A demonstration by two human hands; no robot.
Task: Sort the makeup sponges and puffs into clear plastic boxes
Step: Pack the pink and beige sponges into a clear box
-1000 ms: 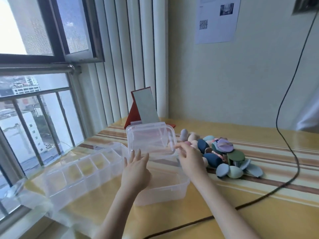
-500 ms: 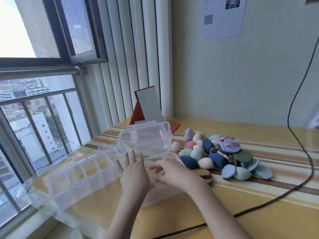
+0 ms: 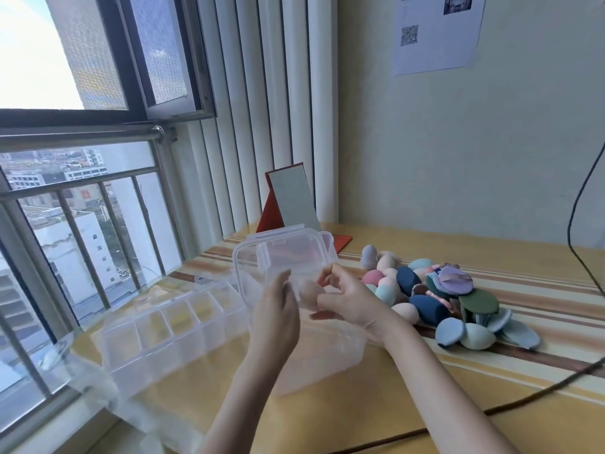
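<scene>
Clear plastic lid (image 3: 281,257) pinched upright between your left hand (image 3: 276,317) and right hand (image 3: 352,301); sponge pile (image 3: 448,298) at 3 o'clock, compartment box (image 3: 170,329) at 9.

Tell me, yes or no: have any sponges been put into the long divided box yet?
No: the compartments of the long divided box look bare, and the sponges and puffs lie piled on the table to the right.

Divided box (image 3: 170,326) left of lidded box (image 3: 314,355), sponge pile (image 3: 451,299) to its right
</scene>
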